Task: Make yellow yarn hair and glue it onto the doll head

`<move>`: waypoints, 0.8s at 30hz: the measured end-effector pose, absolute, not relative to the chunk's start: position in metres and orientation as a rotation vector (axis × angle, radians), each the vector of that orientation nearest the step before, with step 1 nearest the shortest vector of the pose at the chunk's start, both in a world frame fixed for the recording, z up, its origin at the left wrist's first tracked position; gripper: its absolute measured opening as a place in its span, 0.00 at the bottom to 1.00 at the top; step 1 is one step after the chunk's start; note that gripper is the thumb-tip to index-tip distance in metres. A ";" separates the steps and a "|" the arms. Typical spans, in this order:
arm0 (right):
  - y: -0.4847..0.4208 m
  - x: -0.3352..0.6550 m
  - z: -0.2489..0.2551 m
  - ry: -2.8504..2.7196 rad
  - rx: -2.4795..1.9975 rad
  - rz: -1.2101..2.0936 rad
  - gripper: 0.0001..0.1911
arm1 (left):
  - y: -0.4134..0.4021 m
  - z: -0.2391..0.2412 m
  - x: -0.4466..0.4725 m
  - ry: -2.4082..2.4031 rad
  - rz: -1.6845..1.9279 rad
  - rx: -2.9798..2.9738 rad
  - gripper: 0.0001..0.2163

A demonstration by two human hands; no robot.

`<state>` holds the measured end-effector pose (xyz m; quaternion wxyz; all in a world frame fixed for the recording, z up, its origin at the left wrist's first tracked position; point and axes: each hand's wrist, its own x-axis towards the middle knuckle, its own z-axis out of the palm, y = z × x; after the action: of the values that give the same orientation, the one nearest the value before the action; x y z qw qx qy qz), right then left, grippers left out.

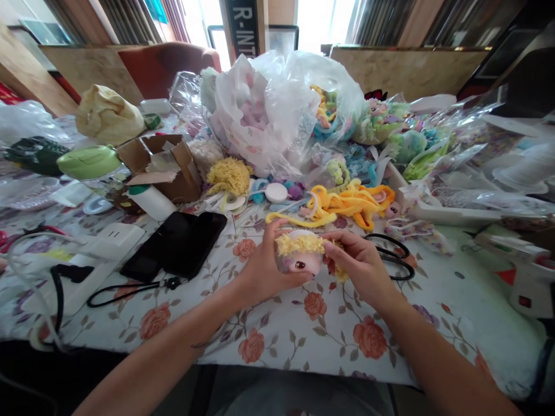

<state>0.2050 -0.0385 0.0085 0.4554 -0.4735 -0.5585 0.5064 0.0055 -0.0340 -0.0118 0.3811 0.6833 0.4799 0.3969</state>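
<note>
Head view shows the left hand [260, 268] cupped around a small pink toy head [299, 260], thumb under the chin side and fingers curled behind it, gripping it just above the tabletop [277, 329]. The right hand [359, 263] meets it from the other side, thumb and fingertips pinched together on the yellow fuzzy yarn [299, 242] where it runs off the crown. A further bit of the same fuzz shows below that hand's fingers.

Judging by what lies bare and what is covered, the work is partly through. A band of fuzz already sits across the top of the toy head, while the face with its painted eye is uncovered. Whether the back is covered cannot be told from here.

Just beyond the right hand lie black scissors [392, 257], and past them a loose tangle of orange and yellow strands [347, 205]. A black phone [177, 242] rests to the left, well apart from the hands. A white glue gun [524, 266] sits at the far right. Farther back are a clump of yellow curly fibre [229, 175], an open cardboard box [160, 164] and a big clear plastic bag [269, 110] stuffed with more soft parts.
</note>
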 end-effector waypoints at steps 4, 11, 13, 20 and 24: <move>-0.038 0.203 0.007 -1.369 -1.188 1.243 0.12 | -0.031 -0.014 0.000 1.187 0.927 1.745 0.35; -0.035 0.202 0.000 -1.374 -1.160 1.198 0.10 | -0.031 -0.014 0.005 1.156 1.035 1.775 0.39; -0.035 0.203 -0.001 -1.362 -1.159 1.203 0.10 | -0.031 -0.013 0.006 1.106 1.088 1.795 0.42; -0.034 0.204 -0.003 -1.369 -1.133 1.204 0.10 | -0.027 -0.015 0.003 0.919 1.239 2.193 0.29; -0.034 0.204 -0.004 -1.372 -1.149 1.206 0.12 | -0.027 -0.014 0.002 0.953 1.199 2.200 0.24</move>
<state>0.2040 -0.0337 -0.0038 0.4723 -0.4693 -0.5605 0.4925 0.0021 -0.0265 -0.0143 0.2286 0.7991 0.3460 0.4353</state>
